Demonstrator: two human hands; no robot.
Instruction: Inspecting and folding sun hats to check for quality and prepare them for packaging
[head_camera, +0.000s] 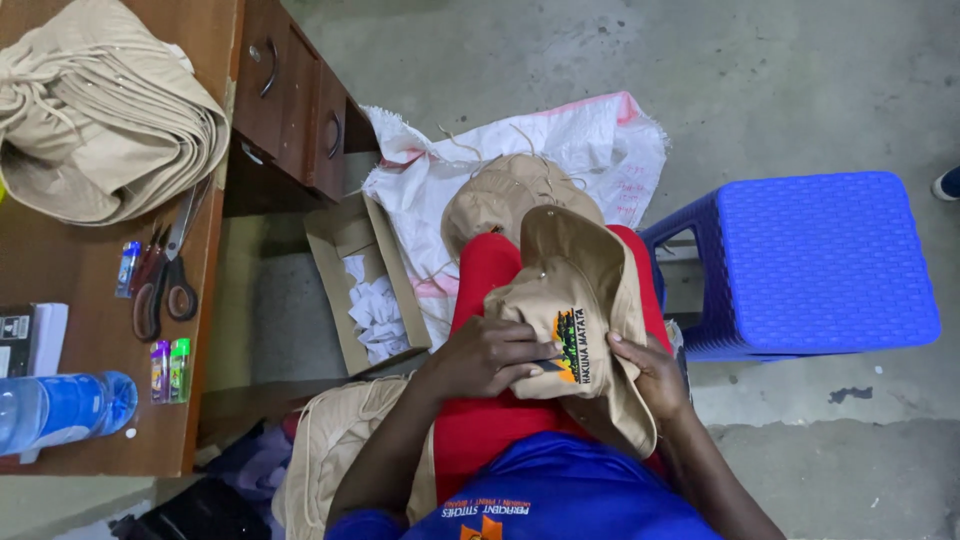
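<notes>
1. A tan brimmed hat (575, 300) with an embroidered patch on its front is held on the lap, over red trousers (480, 290).
2. Left hand (490, 355): fingers are closed on the hat's crown beside the patch, thumb side pressed into the cloth.
3. Right hand (650, 375): fingers are curled around the brim edge at the patch's other side; a grip on the cloth is seen, fingertips partly hidden under the brim.
4. Handling judged: the hat is light, soft and floppy, folds under the fingers, not slippery, not fragile. The brim looks a little stiffer than the crown, so the brim edge or crown seam is judged the best hold; two-handed support keeps it flat.
5. A second tan hat (505, 195) is seen lying on a white sack (600, 150) on the floor, just beyond the knees.
6. An open cardboard box (350, 240) with white paper scraps is beside the sack.
7. A stack of folded tan hats (100, 120) is on the wooden worktop (90, 370), with scissors (165, 280), a water bottle (60, 410) and small coloured lighters (170, 370) near.
8. A blue plastic stool (810, 260) stands at the right.
</notes>
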